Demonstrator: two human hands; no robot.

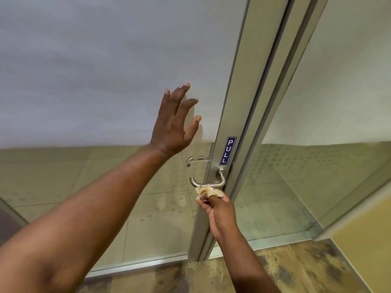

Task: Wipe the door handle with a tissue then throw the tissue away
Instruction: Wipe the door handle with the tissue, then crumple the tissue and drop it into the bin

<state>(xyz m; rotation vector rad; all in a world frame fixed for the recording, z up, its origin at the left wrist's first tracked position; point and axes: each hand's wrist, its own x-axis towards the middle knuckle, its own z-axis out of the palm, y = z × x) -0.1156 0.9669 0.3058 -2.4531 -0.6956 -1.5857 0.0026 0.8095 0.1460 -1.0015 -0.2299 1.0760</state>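
A silver lever door handle (208, 182) sticks out from the metal stile of a glass door (234, 115), below a blue PULL label (227, 150). My right hand (218, 214) grips a crumpled white tissue (209, 191) and presses it against the underside of the handle's bar. My left hand (175, 121) is raised with fingers spread, fingertips on or close to the frosted glass left of the stile. It holds nothing.
The door's upper glass is frosted, the lower part clear, showing a tiled floor beyond and a second handle (195, 160) on the far side. A fixed glass panel (317, 166) stands to the right. Mottled brown flooring (296, 269) lies underfoot.
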